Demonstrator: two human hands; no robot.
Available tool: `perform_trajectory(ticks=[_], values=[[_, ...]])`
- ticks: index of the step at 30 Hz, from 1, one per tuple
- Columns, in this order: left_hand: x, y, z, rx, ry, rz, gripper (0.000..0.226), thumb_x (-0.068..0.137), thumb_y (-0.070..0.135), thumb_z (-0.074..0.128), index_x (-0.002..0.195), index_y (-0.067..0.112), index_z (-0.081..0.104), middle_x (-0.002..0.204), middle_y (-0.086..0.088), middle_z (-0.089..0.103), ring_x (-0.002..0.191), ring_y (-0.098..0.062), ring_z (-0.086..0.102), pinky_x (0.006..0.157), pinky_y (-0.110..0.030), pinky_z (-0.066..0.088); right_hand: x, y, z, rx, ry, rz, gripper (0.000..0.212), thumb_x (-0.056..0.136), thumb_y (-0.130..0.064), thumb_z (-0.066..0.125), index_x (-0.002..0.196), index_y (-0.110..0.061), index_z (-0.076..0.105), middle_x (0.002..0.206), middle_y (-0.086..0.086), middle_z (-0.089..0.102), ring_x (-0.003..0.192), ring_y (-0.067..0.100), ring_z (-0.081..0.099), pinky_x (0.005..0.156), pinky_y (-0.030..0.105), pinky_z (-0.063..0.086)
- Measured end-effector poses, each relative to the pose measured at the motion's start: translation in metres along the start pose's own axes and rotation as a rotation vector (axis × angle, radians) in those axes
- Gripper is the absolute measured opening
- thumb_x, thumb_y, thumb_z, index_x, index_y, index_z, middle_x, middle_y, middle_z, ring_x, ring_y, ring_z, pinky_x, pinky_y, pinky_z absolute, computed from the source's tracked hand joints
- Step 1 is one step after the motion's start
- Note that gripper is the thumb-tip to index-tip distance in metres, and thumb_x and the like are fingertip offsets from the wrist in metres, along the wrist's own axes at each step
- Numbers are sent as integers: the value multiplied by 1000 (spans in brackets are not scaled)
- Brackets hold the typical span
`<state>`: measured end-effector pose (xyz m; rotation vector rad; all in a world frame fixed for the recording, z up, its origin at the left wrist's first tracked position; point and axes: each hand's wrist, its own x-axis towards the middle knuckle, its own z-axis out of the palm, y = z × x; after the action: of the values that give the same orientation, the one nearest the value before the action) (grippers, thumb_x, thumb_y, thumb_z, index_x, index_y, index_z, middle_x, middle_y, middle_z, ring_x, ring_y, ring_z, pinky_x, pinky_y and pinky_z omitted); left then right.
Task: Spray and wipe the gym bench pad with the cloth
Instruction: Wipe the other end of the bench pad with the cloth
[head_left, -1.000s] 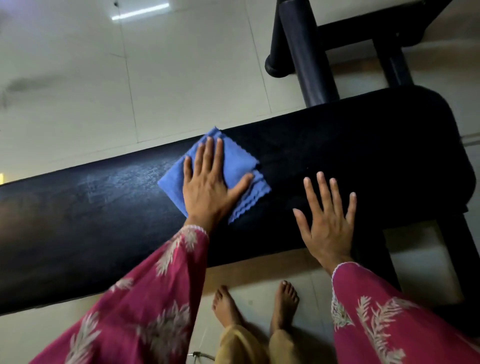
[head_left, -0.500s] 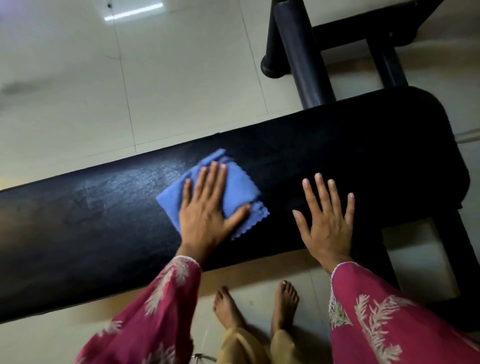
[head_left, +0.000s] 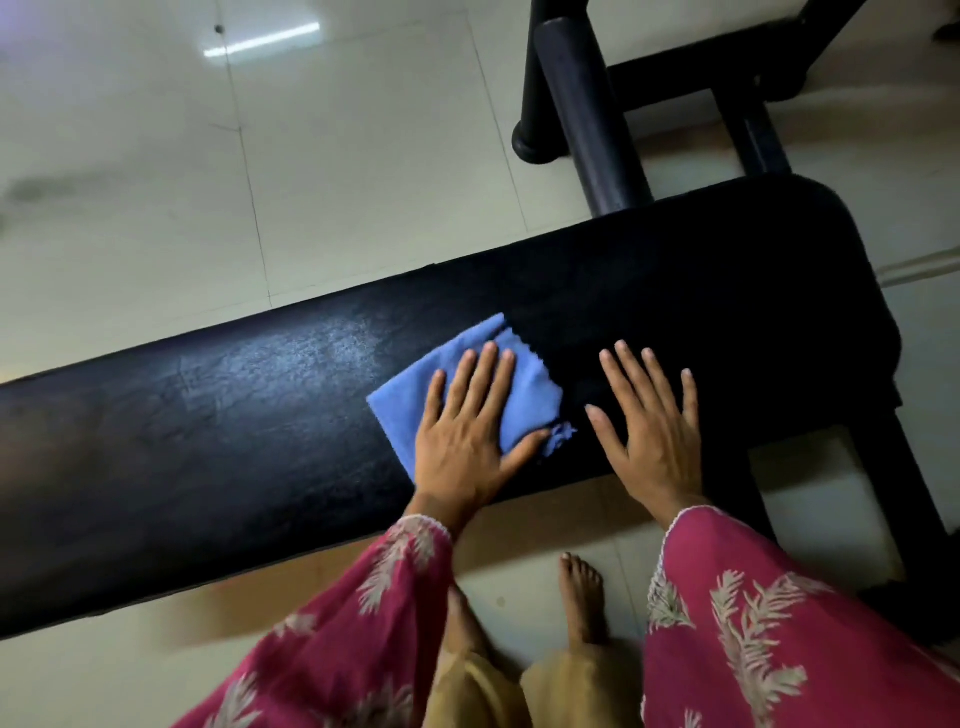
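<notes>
A long black bench pad (head_left: 234, 415) runs across the view from lower left to upper right. A folded blue cloth (head_left: 408, 405) lies on it near the middle. My left hand (head_left: 467, 436) presses flat on the cloth, fingers spread and the thumb pinning a bunched corner. Just right of the cloth, my right hand (head_left: 649, 426) rests palm down on the bare pad and holds nothing. A dull, wet-looking patch shows on the pad left of the cloth. No spray bottle is in view.
A black padded post (head_left: 587, 114) and frame bars rise behind the pad at the upper right. The bench's black legs (head_left: 893, 493) stand at the right. Pale tiled floor (head_left: 311, 156) surrounds it. My bare foot (head_left: 582, 592) stands by the near edge.
My left hand has slid the cloth from the pad's far edge toward the near side and rightward, close to my right hand, which has stayed planted.
</notes>
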<state>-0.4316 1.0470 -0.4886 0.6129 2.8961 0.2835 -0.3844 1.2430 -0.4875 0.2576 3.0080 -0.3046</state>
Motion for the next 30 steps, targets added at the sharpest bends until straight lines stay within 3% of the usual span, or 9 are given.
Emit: perform_trajectory(ticks=[4, 8, 12, 16, 18, 24, 27, 30], values=[[7, -24, -9, 22, 53, -186, 84, 79, 73, 31, 148, 26, 20, 156, -1, 22, 143, -19, 15, 115, -43, 5, 5, 36, -19, -19, 60, 18, 61, 93, -55, 20, 144, -22, 29, 151, 2, 30, 140, 21, 22, 113, 45, 6], [45, 21, -6, -53, 44, -345, 87, 79, 72, 25, 150, 23, 12, 158, -5, 13, 145, -24, 9, 116, -46, 1, 15, 79, -25, -65, 15, 101, 65, 90, -55, 22, 147, -24, 20, 156, 3, 18, 143, 22, 15, 114, 49, 4], [43, 69, 10, -35, 41, -217, 83, 82, 70, 31, 147, 21, 24, 154, -8, 25, 142, -26, 21, 115, -46, 8, 16, 90, -20, -67, -28, 116, 68, 90, -60, 15, 148, -24, 15, 156, 6, 15, 144, 23, 14, 114, 52, 9], [14, 49, 12, 38, 27, -2, 78, 84, 68, 33, 146, 21, 29, 151, -4, 33, 141, -19, 25, 115, -43, 12, 16, 90, -17, -60, -6, 117, 67, 91, -61, 10, 148, -25, 16, 156, 4, 17, 143, 22, 16, 113, 50, 10], [17, 30, 7, 51, 40, -19, 81, 82, 70, 34, 147, 22, 25, 153, -1, 29, 142, -16, 19, 116, -42, 9, 16, 90, -17, -57, 2, 109, 67, 91, -61, 11, 147, -25, 15, 156, 4, 17, 143, 22, 16, 113, 50, 10], [100, 42, -8, -90, 56, -338, 88, 81, 74, 30, 150, 24, 7, 159, 0, 8, 145, -17, 3, 116, -42, -3, 17, 90, -12, -73, 54, 103, 65, 92, -60, 13, 147, -25, 17, 155, 5, 20, 142, 23, 18, 113, 50, 11], [129, 65, -5, -102, 33, -329, 87, 81, 74, 29, 150, 24, 9, 159, -1, 8, 146, -18, 2, 116, -44, -5, 17, 90, -10, -79, 70, 100, 64, 92, -57, 19, 147, -25, 19, 155, 5, 21, 142, 24, 20, 113, 51, 12], [117, 81, 2, -88, 28, -193, 86, 81, 74, 33, 149, 25, 14, 158, -2, 12, 145, -20, 8, 116, -44, -1, 16, 90, -10, -78, 68, 101, 63, 91, -54, 25, 147, -25, 21, 155, 5, 23, 142, 25, 22, 112, 52, 14]])
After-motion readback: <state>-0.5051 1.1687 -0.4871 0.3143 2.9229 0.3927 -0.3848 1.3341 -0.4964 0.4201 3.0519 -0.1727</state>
